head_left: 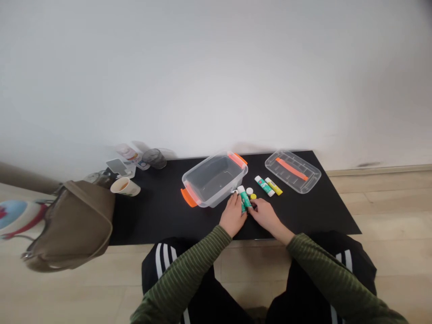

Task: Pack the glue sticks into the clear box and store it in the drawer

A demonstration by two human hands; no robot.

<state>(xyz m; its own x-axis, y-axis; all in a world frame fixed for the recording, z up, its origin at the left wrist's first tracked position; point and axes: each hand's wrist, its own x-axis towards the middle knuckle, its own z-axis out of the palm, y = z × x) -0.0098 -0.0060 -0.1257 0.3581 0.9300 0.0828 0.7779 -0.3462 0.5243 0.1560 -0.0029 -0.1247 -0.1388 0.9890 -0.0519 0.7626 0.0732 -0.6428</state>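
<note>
The left hand (233, 213) lies over green glue sticks (245, 197), which are on the surface (162, 220), at the near right of the clear box (216, 198). The right hand (266, 215) has bent fingers at their near end. Whether either grip is closed firmly, I cannot tell. If the pressing is uneven, a stick could perhaps roll and knock the white round piece (249, 191) or the yellow round piece (253, 196) beside it.

Brown bag (79, 220) beside a paper cup (132, 190) (amber liquid (124, 185) inside), dark tumbler (155, 159) beyond.
</note>
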